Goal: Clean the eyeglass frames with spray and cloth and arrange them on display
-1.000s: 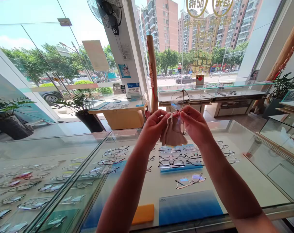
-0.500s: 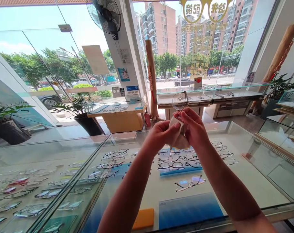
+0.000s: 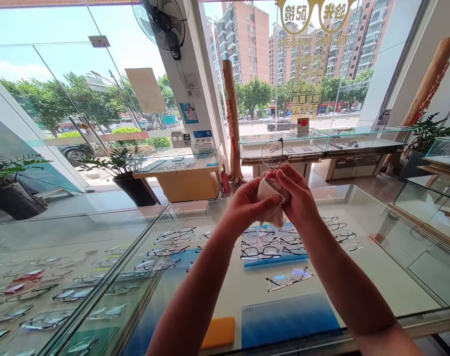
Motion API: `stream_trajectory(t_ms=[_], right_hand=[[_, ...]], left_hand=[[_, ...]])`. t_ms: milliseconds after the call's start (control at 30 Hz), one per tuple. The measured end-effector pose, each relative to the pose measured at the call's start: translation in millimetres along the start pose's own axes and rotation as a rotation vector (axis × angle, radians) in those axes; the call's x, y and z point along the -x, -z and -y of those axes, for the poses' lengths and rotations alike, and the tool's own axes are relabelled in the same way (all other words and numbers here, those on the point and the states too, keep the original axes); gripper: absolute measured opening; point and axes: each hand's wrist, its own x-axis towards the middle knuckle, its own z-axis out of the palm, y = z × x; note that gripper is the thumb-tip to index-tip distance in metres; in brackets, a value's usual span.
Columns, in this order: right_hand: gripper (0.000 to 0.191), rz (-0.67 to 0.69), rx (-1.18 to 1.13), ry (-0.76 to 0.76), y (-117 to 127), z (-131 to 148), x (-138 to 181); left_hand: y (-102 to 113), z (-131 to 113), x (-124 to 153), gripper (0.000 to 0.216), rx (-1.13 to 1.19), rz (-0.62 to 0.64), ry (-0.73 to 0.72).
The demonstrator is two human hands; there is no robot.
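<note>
Both hands are raised together above the glass display counter. My left hand (image 3: 249, 202) is closed on a pale beige cloth (image 3: 272, 212), its thumb pressing the fabric from the front. A pair of thin-rimmed eyeglasses (image 3: 272, 167) is held upright on end, one round lens sticking up above the fingers. The other lens is covered by the cloth and fingers. My right hand (image 3: 293, 190) grips the eyeglasses near the middle of the frame, close against the cloth. One dark temple tip shows beside the upper lens.
Below the hands, the glass counter (image 3: 362, 207) holds rows of eyeglasses (image 3: 260, 252), a blue gradient sheet (image 3: 288, 321) and an orange case (image 3: 219, 332). Another display case (image 3: 110, 222) adjoins at left. Farther back stand potted plants (image 3: 126, 170), a wooden post (image 3: 230, 118) and more showcases (image 3: 284, 153).
The cloth and my left thumb have shifted slightly over the lower lens. The eyeglasses have turned and moved a little to the left. Both hands keep their hold.
</note>
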Motion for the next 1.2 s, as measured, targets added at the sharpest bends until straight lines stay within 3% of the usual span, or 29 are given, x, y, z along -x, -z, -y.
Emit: stream_trajectory(t_ms=[133, 367, 733, 967, 1200], right_hand=[[0.022, -0.008, 0.045, 0.02, 0.7, -0.9, -0.4], [0.018, 0.015, 0.007, 0.03, 0.0, -1.0, 1.0], [0.016, -0.047, -0.08, 0.016, -20.1, -4.0, 11.3], [0.018, -0.068, -0.048, -0.02, -30.9, -9.4, 18.2], [0.016, -0.137, -0.038, -0.001, -22.5, -7.1, 13.2]], left_hand=[[2.3, 0.3, 0.5, 0.041, -0.095, 0.052, 0.031], [-1.6, 5.5, -0.2, 0.035, -0.007, 0.062, -0.037], [-27.9, 14.8, 0.8, 0.039, 0.007, -0.281, -0.289], [-28.9, 18.2, 0.2, 0.04, -0.039, -0.441, -0.332], [-22.5, 16.9, -3.8, 0.047, -0.117, -0.32, -0.27]])
